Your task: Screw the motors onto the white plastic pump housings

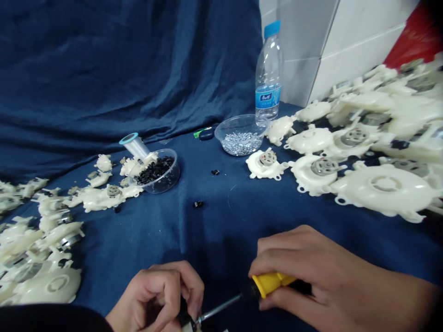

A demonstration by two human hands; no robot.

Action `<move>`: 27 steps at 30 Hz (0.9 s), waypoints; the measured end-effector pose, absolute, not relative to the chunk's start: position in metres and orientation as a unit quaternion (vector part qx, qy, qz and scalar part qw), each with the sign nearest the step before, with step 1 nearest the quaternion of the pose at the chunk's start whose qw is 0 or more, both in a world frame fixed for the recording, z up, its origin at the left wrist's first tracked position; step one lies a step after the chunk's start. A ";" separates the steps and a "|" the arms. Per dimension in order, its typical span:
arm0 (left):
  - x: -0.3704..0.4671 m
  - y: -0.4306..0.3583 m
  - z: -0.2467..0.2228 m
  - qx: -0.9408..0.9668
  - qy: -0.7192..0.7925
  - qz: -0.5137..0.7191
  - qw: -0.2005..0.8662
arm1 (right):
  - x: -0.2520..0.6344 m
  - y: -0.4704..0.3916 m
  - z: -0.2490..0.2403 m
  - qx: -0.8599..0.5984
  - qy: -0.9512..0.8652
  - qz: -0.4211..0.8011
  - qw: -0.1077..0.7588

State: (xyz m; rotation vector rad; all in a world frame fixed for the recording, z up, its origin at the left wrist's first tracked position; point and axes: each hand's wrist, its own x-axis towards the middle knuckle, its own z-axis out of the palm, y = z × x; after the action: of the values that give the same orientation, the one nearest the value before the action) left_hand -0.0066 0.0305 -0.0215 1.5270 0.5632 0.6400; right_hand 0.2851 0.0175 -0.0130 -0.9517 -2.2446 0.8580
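My right hand (311, 272) is wrapped round the yellow handle of a screwdriver (272, 282) at the lower right. The metal shaft slants down to the left, and its tip reaches a small part (188, 325) at the bottom edge. Around that part, the fingers of my left hand (162, 290) are closed; it is mostly hidden by them and cut off by the frame, with a black piece and a whitish piece showing.
Cream plastic housings with motors (316, 170) pile up at right, more housings (48, 281) at left. A bowl of black parts (175, 173), a wire spool (136, 146), a bowl of screws (223, 145) and a bottle (269, 69) stand behind. Small black pieces (198, 204) lie mid-cloth.
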 end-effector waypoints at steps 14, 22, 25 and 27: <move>-0.008 0.030 -0.027 0.658 0.261 0.287 0.645 | 0.286 0.017 -0.014 -0.361 -0.830 0.319 0.280; -0.008 0.031 -0.027 0.649 0.250 0.290 0.657 | 0.287 0.014 -0.014 -0.359 -0.839 0.321 0.252; -0.008 0.031 -0.026 0.658 0.249 0.290 0.649 | 0.288 0.015 -0.017 -0.361 -0.827 0.332 0.276; -0.008 0.031 -0.027 0.654 0.246 0.294 0.652 | 0.288 0.018 -0.018 -0.344 -0.829 0.324 0.299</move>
State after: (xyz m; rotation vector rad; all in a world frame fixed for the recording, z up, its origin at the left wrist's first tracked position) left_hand -0.0083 0.0306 -0.0267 1.4856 0.5596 0.6675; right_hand 0.2877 0.0181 -0.0184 -0.9138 -2.2020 0.8604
